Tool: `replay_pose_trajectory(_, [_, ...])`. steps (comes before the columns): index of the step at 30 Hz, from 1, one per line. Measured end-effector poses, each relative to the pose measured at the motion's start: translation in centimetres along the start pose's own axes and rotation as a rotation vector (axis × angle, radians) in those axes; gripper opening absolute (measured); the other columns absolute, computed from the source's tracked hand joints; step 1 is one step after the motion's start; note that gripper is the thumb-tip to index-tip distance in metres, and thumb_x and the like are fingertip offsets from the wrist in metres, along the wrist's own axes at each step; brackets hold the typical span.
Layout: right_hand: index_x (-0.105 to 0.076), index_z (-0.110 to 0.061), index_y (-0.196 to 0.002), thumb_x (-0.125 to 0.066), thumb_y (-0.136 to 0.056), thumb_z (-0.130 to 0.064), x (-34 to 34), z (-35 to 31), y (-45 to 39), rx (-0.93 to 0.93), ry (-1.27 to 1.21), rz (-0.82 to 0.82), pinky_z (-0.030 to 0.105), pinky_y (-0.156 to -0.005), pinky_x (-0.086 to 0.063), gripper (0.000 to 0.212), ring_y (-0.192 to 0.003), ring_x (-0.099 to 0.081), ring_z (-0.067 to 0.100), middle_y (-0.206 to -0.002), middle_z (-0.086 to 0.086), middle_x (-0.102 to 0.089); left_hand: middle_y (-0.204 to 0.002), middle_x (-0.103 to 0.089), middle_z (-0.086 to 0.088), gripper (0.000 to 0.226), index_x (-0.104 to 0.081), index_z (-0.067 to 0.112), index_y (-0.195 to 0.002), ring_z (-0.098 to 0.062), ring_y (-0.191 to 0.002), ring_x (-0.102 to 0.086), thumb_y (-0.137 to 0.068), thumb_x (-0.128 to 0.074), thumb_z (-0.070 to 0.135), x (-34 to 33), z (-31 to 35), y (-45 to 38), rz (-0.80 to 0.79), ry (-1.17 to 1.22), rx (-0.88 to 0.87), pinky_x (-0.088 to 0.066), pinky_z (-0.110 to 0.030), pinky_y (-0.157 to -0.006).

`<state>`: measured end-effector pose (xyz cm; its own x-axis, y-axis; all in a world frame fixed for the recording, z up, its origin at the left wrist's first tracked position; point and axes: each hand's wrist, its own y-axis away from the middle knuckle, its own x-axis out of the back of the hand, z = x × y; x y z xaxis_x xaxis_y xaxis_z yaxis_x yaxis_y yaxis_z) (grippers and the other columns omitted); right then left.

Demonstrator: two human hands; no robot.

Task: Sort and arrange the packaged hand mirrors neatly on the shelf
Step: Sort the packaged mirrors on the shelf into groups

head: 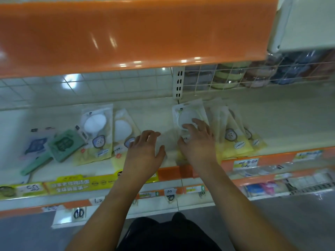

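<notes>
Packaged hand mirrors in cream and yellow bags lie along the white shelf (155,115). My right hand (198,142) rests with spread fingers on the front of one packaged mirror (188,111), thumb at its lower left edge. That pack leans at the left end of a stack of like packs (233,138). My left hand (145,149) hovers over a bare gap in the shelf, fingers loosely curled and holding nothing. Two more packaged mirrors (96,131) (123,129) lie to its left. The picture is blurred.
A green hand mirror (61,144) and a blue-printed pack (36,144) lie at the far left. An orange shelf (126,33) overhangs close above. A wire basket (253,75) of goods stands at the back right. Price tags (244,163) line the shelf's front edge.
</notes>
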<state>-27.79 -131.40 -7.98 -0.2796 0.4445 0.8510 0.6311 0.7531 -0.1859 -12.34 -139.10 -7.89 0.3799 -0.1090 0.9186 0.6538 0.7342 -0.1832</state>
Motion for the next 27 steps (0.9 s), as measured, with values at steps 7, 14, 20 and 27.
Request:
replay_pose_trajectory(7, [-0.065,-0.018,-0.120,-0.062,-0.082,-0.031,0.5,-0.4,1.4,0.138,-0.050,-0.085,0.044,-0.102,-0.042,0.040,-0.118,-0.056,0.031,-0.128,0.006,-0.058,-0.124,-0.057,-0.003,0.045,-0.057,0.018,-0.122,-0.029,-0.105,-0.060,-0.085,-0.048,0.041,0.2,1.2,0.4,0.013,-0.007,0.032,-0.048,-0.045,-0.088])
replay_pose_trajectory(14, [-0.061,-0.014,-0.126,-0.066,-0.086,-0.023,0.3,-1.3,2.3,0.221,-0.104,-0.150,0.043,-0.095,-0.048,0.041,-0.116,-0.054,0.028,-0.126,0.006,-0.057,-0.128,-0.054,-0.006,0.047,-0.054,0.016,-0.126,-0.031,-0.112,-0.055,-0.086,-0.046,0.041,1.0,1.1,2.2,-0.001,-0.033,0.094,-0.049,-0.045,-0.084])
replay_pose_trajectory(20, [-0.059,-0.016,-0.127,-0.064,-0.087,-0.024,-1.0,-3.9,2.5,0.292,-0.125,-0.201,0.039,-0.096,-0.046,0.042,-0.117,-0.053,0.027,-0.127,0.004,-0.056,-0.126,-0.056,-0.009,0.041,-0.055,0.014,-0.123,-0.033,-0.108,-0.058,-0.086,-0.054,0.034,2.3,-0.7,4.1,0.029,-0.043,0.183,-0.049,-0.044,-0.082])
replay_pose_trajectory(27, [-0.058,-0.020,-0.127,-0.060,-0.089,-0.026,-3.1,-7.1,3.3,0.346,-0.144,-0.266,0.036,-0.093,-0.044,0.039,-0.116,-0.049,0.025,-0.128,0.001,-0.053,-0.121,-0.059,-0.009,0.044,-0.058,0.014,-0.121,-0.033,-0.104,-0.059,-0.085,-0.051,0.038,3.8,-3.8,6.2,0.064,-0.068,0.283,-0.048,-0.043,-0.079])
